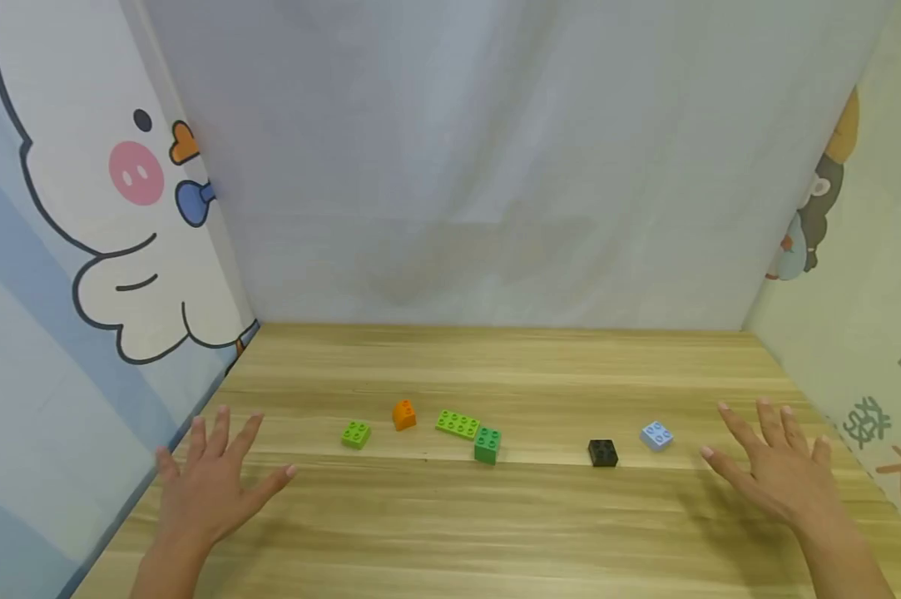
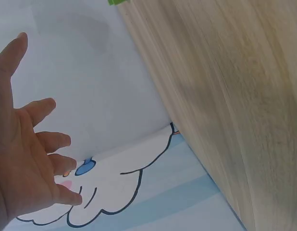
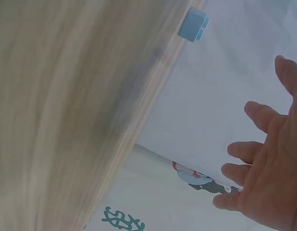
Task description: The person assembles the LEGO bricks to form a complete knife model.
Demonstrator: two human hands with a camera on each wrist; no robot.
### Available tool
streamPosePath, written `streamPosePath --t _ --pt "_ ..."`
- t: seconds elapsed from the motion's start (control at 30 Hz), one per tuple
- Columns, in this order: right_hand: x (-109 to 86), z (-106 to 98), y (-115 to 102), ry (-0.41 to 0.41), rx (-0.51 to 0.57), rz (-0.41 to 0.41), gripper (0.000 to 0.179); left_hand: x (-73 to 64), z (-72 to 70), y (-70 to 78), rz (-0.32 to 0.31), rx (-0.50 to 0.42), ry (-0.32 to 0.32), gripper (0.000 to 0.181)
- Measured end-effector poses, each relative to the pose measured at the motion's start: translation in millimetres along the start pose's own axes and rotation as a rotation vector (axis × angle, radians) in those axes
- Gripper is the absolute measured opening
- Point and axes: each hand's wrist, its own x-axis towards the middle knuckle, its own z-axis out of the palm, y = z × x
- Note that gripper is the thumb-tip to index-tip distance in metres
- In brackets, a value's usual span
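Note:
With fingers spread, my left hand point(image 1: 209, 491) hovers at the left of the table and holds nothing. Nearest to it lies a lime 2x2 building brick point(image 1: 356, 434), beyond the thumb. An orange curved brick point(image 1: 403, 414) sits to the right of that. In the middle, a long lime brick point(image 1: 457, 423) lies close beside a taller green brick point(image 1: 487, 446); I cannot tell if they touch. My right hand point(image 1: 783, 474), also spread and holding nothing, is above the table's right side. To its left are a light blue brick point(image 1: 655, 436) and a black brick point(image 1: 603, 452).
The wooden table point(image 1: 450, 532) carries the bricks in a loose row. Behind it hangs a grey-white cloth point(image 1: 495, 166). A cloth panel with a cartoon duck point(image 1: 68, 166) borders the left side, and a pale printed panel point(image 1: 869, 333) borders the right.

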Motion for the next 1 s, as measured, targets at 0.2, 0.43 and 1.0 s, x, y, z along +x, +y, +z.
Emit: streamPosePath --t 0.2,0.43,1.0 --pt "1.6 7 -9 0.041 0.082 -0.069 0.079 4.6 -2.3 17.5 0.069 -0.042 0.075 0.086" --pt "9.0 20 -30 0.100 0.156 -0.166 0.075 14.1 1.2 35.1 0.153 -0.106 0.218 0.071" --pt "32.3 23 -79 -0.014 0.436 -0.263 0.070 29.7 22.7 60.2 0.174 -0.378 0.156 0.062"
